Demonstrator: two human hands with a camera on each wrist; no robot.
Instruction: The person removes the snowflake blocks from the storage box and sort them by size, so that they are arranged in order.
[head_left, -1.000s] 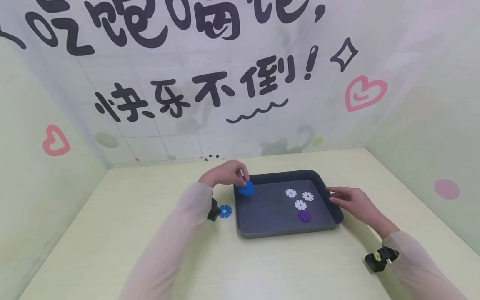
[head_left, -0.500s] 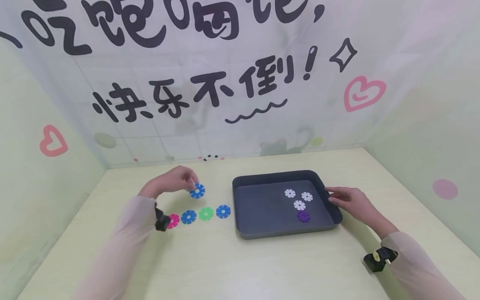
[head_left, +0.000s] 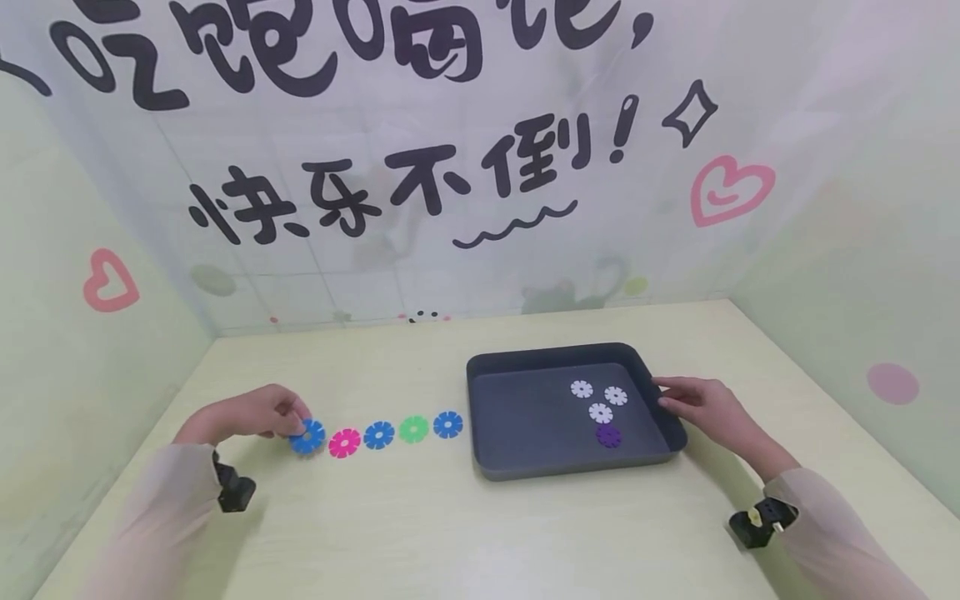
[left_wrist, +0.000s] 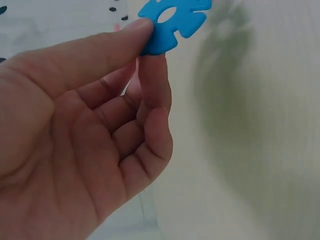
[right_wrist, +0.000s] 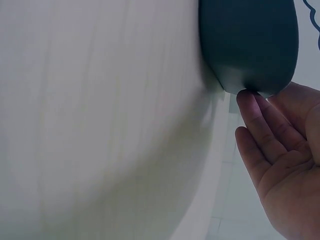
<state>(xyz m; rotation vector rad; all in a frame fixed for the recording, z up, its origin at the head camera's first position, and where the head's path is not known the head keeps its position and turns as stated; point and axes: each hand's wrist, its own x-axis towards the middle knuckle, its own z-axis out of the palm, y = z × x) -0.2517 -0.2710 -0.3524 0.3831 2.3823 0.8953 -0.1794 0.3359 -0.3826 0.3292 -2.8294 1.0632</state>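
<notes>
My left hand (head_left: 255, 414) pinches a blue notched interlocking disc (head_left: 307, 437) between thumb and fingers, at the left end of a row. The left wrist view shows this blue disc (left_wrist: 187, 22) just above the tabletop, its shadow below. Rightward in the row lie a pink disc (head_left: 345, 443), a second blue disc (head_left: 378, 435), a green disc (head_left: 413, 429) and a third blue disc (head_left: 448, 424). My right hand (head_left: 705, 407) touches the right wall of a dark grey tray (head_left: 525, 425) with extended fingers. Its fingertips meet the tray's outer side in the right wrist view.
Inside the tray, toward its right side, lie three white discs (head_left: 601, 413) and a purple disc (head_left: 609, 436). The pale wooden table (head_left: 480, 533) is bordered by a printed curtain (head_left: 375, 275) at the back and sides.
My left hand has carried the blue disc from over the tray leftward and down to the row's left end, uncovering the row. My right hand stays at the tray.
</notes>
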